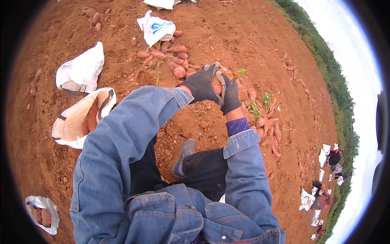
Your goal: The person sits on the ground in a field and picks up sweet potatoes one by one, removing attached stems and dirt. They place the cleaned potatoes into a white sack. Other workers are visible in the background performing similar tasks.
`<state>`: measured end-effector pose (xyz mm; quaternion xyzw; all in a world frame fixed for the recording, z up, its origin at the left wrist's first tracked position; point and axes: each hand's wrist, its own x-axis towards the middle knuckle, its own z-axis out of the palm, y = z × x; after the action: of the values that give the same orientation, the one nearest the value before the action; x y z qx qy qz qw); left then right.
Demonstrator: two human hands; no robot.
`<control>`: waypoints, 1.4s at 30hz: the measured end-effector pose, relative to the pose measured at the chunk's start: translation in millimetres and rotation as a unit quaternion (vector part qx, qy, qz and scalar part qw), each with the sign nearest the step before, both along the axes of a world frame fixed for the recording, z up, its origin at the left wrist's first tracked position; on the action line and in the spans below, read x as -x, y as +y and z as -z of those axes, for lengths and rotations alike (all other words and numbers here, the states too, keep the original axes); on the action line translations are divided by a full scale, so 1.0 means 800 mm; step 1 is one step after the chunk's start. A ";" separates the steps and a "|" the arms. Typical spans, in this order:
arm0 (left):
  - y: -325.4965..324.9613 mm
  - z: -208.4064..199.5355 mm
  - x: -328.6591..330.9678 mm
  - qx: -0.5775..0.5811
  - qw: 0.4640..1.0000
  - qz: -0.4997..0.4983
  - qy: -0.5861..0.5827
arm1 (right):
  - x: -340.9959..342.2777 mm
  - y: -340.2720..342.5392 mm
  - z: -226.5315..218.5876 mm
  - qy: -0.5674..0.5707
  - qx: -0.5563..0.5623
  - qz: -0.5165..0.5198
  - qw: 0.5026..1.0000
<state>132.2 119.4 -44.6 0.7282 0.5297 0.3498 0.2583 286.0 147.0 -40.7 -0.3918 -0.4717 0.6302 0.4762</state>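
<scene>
Both my hands wear dark work gloves and meet in front of me over the soil. My left hand [202, 84] and my right hand [230, 94] are closed around a reddish sweet potato [217, 86], which shows between them. Beyond my left hand lies a pile of sweet potatoes [177, 49]. Another heap of sweet potatoes [268, 127] with some green leaves [256, 110] sits beside and below my right hand. My fingertips partly cover what I hold.
An open white sack [67, 126] with large sweet potatoes stands to my left, near a white bag [83, 67]. Another white bag [156, 29] lies by the far pile. A filled sack [53, 205] is at lower left. Several people [323, 200] work far right.
</scene>
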 end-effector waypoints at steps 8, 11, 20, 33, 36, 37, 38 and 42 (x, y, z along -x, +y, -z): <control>0.009 0.009 0.006 -0.072 0.990 0.007 -0.119 | 0.011 0.004 -0.012 -0.032 -0.017 0.017 0.999; 0.010 0.002 0.010 -0.062 0.990 0.014 -0.129 | 0.003 0.012 -0.008 0.030 0.005 -0.007 1.000; 0.004 -0.017 0.009 -0.033 0.993 -0.004 -0.115 | -0.011 0.021 -0.014 0.142 0.077 -0.043 0.986; -0.001 -0.020 -0.002 -0.059 0.995 -0.062 -0.043 | -0.027 0.017 -0.013 -0.212 -0.160 -0.032 0.963; -0.006 -0.023 -0.001 -0.103 0.992 -0.063 -0.021 | -0.020 0.006 -0.017 -0.206 -0.148 -0.074 0.964; -0.008 -0.024 0.000 -0.100 0.993 -0.057 -0.018 | -0.018 0.002 -0.017 -0.205 -0.150 -0.091 0.963; -0.009 -0.025 0.002 -0.093 0.994 -0.052 -0.026 | -0.014 0.002 -0.017 -0.182 -0.128 -0.076 0.972; -0.012 -0.026 0.006 -0.091 0.994 -0.063 -0.021 | -0.007 -0.001 -0.014 -0.259 -0.232 -0.067 0.935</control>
<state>127.6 109.5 -23.5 0.7062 0.5350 0.4277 0.1795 291.5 146.4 -29.9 -0.3874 -0.7369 0.4104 0.3722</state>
